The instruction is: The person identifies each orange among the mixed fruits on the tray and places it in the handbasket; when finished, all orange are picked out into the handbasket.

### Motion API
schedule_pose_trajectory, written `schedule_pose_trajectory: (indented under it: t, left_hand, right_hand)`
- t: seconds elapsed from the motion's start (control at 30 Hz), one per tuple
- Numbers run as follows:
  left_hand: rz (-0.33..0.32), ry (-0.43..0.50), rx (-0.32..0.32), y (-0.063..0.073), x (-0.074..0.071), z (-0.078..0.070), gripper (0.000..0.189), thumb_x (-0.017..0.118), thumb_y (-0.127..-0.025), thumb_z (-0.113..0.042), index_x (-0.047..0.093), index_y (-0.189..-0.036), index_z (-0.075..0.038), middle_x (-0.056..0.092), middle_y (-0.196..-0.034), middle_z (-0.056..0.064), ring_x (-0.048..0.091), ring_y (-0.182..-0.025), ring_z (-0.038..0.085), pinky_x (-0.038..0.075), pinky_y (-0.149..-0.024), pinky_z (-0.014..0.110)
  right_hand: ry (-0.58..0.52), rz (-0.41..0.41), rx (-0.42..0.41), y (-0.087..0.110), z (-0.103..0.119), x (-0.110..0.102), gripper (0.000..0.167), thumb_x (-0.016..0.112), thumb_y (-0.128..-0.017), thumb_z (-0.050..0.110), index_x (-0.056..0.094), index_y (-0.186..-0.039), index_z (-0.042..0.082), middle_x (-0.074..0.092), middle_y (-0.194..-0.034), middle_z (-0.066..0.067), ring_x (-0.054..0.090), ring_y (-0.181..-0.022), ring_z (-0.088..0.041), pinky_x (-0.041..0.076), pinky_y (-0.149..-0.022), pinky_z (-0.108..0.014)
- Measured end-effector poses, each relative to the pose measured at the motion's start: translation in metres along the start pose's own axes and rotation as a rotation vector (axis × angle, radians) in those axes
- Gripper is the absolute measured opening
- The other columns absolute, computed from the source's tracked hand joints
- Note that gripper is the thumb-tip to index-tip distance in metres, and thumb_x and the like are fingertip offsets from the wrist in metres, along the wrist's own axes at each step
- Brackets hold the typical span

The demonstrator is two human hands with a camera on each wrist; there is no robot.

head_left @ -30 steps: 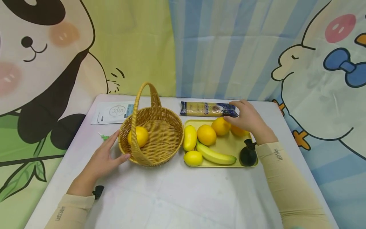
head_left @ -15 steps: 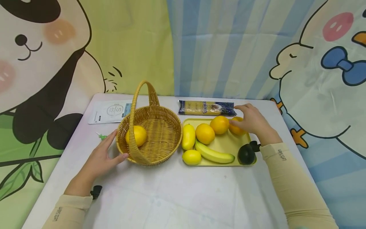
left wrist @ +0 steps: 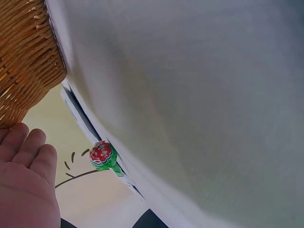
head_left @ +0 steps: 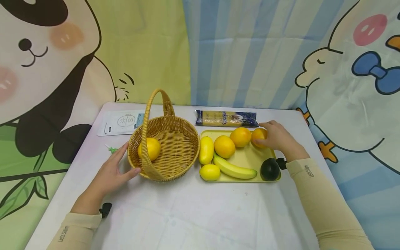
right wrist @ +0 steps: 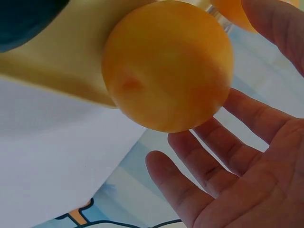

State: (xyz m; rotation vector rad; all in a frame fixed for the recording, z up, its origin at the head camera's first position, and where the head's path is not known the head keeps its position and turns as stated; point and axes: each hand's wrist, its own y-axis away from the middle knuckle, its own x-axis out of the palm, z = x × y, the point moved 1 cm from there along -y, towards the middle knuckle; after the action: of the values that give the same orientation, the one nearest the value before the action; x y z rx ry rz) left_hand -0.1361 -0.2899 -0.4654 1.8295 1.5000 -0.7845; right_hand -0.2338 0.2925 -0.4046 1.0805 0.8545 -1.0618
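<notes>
My right hand [head_left: 278,138] is at the right end of the yellow tray [head_left: 243,180], around the outer side of an orange [head_left: 258,137]. In the right wrist view its fingers, long and barely bent, reach the edge of that orange [right wrist: 168,66], while the thumb [right wrist: 280,28] stands off from it. My left hand [head_left: 109,173] rests with straight fingers and spread thumb against the left side of the wicker basket [head_left: 178,152]. A yellow-orange round fruit [head_left: 153,148] lies inside the basket under its upright handle. Fingertips meet the basket's wall [left wrist: 28,61] in the left wrist view.
Two more oranges [head_left: 224,147], a banana [head_left: 234,169], a lemon [head_left: 210,172], an oblong yellow fruit [head_left: 206,150] and a dark round fruit [head_left: 269,170] share the tray. Behind lie a pasta packet [head_left: 225,118] and a white pouch [head_left: 117,123]. A wrapped lollipop [left wrist: 103,154] is left of the basket.
My right hand has moved from above the pasta packet's right end down and rightward to the outer side of the rightmost orange. The left hand stays at the basket.
</notes>
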Motion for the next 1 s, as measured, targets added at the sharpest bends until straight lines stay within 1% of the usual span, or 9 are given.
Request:
schedule_pose_trajectory:
  t: [0.23,0.43,0.67,1.0]
  left_hand:
    - [0.003,-0.009,-0.005,0.0,0.0,-0.001,0.117,0.077,-0.085,-0.066,0.006,-0.17,-0.03,0.016,-0.176,0.015,0.022,-0.157,0.053,0.025,-0.116,0.082]
    - [0.001,-0.008,0.002,0.001,-0.001,-0.002,0.115,0.078,-0.086,-0.062,0.008,-0.17,-0.029,0.017,-0.176,0.015,0.023,-0.157,0.053,0.026,-0.116,0.081]
    - [0.006,-0.016,0.0,0.002,0.0,-0.001,0.115,0.077,-0.086,-0.064,0.006,-0.17,-0.029,0.016,-0.176,0.015,0.023,-0.156,0.054,0.026,-0.116,0.082]
    - [0.002,-0.016,-0.011,0.001,0.001,0.001,0.116,0.076,-0.085,-0.067,0.007,-0.17,-0.029,0.016,-0.177,0.013,0.022,-0.157,0.052,0.025,-0.117,0.081]
  right_hand:
    - [0.004,0.024,-0.01,-0.006,-0.005,0.006,0.087,0.076,-0.092,0.046,0.042,-0.157,-0.002,0.044,-0.15,-0.034,0.045,-0.136,-0.052,0.037,-0.119,-0.069]
    - [0.003,0.048,0.004,-0.011,-0.009,0.01,0.091,0.078,-0.091,0.046,0.039,-0.158,-0.002,0.047,-0.147,-0.033,0.048,-0.131,-0.049,0.04,-0.117,-0.068]
    - [-0.008,0.066,0.01,-0.015,-0.013,0.014,0.091,0.081,-0.09,0.042,0.038,-0.158,-0.002,0.047,-0.146,-0.034,0.051,-0.125,-0.047,0.042,-0.115,-0.068]
    - [-0.016,0.054,-0.032,-0.017,-0.017,0.017,0.09,0.082,-0.088,0.042,0.043,-0.154,-0.005,0.053,-0.14,-0.033,0.053,-0.122,-0.046,0.043,-0.113,-0.067]
